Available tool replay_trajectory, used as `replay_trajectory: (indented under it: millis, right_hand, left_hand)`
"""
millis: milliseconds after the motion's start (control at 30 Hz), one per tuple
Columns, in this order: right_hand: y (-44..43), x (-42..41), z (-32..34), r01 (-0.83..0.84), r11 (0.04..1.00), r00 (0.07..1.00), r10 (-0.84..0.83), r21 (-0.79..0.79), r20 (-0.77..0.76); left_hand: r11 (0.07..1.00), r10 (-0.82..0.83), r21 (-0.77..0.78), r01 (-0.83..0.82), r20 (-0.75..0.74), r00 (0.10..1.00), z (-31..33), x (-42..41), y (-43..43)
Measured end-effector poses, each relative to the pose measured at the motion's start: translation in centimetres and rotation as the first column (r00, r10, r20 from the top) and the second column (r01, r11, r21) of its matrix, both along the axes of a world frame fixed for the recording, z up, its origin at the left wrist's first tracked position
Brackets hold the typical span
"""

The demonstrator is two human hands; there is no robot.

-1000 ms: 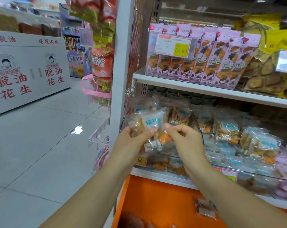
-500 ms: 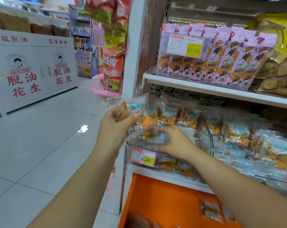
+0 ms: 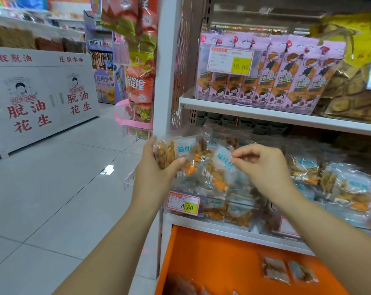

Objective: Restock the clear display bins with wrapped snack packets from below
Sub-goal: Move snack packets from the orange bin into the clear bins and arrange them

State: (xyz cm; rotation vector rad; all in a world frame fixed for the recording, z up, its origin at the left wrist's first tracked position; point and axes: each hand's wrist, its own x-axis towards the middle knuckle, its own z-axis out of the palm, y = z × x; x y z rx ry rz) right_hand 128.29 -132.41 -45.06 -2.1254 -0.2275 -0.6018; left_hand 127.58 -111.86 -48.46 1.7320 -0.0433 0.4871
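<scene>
My left hand [image 3: 157,169] grips a small bunch of clear wrapped snack packets [image 3: 176,152] with pale blue labels, held just left of the leftmost clear display bin [image 3: 203,201]. With thumb and fingers, my right hand [image 3: 263,167] pinches the corner of one more snack packet [image 3: 222,162] above that bin. The bin is heaped with the same packets and carries an 8.80 price tag [image 3: 183,203]. Below, the open orange drawer [image 3: 212,258] holds a few loose packets [image 3: 275,269].
More clear bins of packets [image 3: 346,188] run to the right on the same shelf. A white shelf [image 3: 265,113] above holds pink snack bags. A white upright post [image 3: 165,67] stands at the left edge, with hanging bags beside it and tiled aisle floor beyond.
My right hand has come up out of the bin and now pinches a packet. My left hand has dropped slightly toward the bin with its bunch.
</scene>
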Motion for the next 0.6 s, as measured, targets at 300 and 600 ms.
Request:
replay_trajectory:
  millis: [300,600]
  right_hand:
    - [-2.5,-3.1,4.9,-0.288,0.958,0.957,0.288,0.0,0.024]
    - [-1.3,-2.5,1.6,-0.239,0.968,0.971,0.238,-0.079,-0.015]
  left_hand:
    - [0.97,-0.227,-0.141,0.197,-0.24,0.944,-1.4,0.2,-3.3]
    - [0.747,-0.608,-0.508,0.429,-0.262,0.75,-1.3,-0.9,-5.0]
